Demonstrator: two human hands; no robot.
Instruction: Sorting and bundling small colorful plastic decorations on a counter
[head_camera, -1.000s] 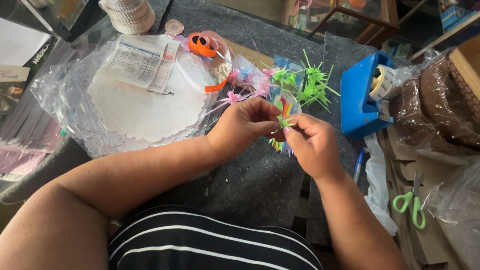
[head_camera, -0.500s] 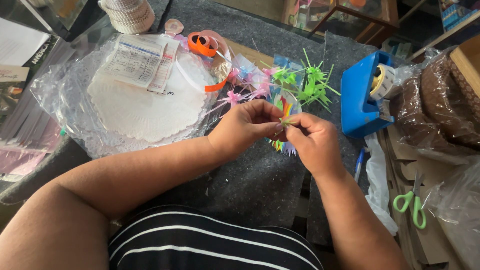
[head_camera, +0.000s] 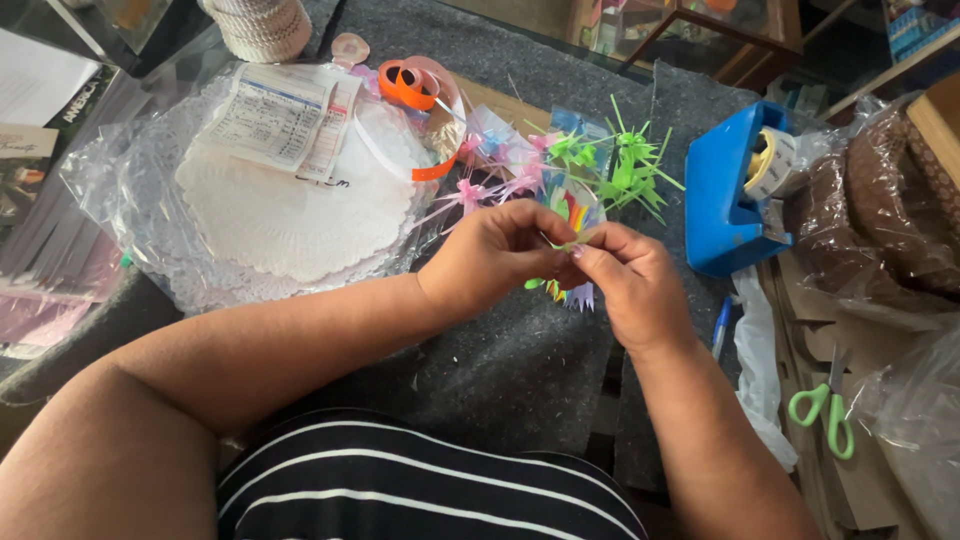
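Pinched between fingertips of left hand (head_camera: 500, 255) and right hand (head_camera: 625, 280), both closed on it: thin green ribbon strip (head_camera: 568, 243), long axis running hand to hand, just above colourful packet (head_camera: 572, 212) beneath.

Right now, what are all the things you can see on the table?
Ribbon bows: several, green and pink, on the grey cloth beyond the hands.
Paper doilies: a stack, white, in a clear bag, far left.
Printed slips: two, white, on the doilies.
Ribbon roll: one, orange, behind the doilies.
Tape dispenser: one, blue, right.
Scissors: one pair, green handles, right edge.
Pen: one, blue, beside the right wrist.
Left hand, right hand: both pinching one small multicoloured bow, centre.
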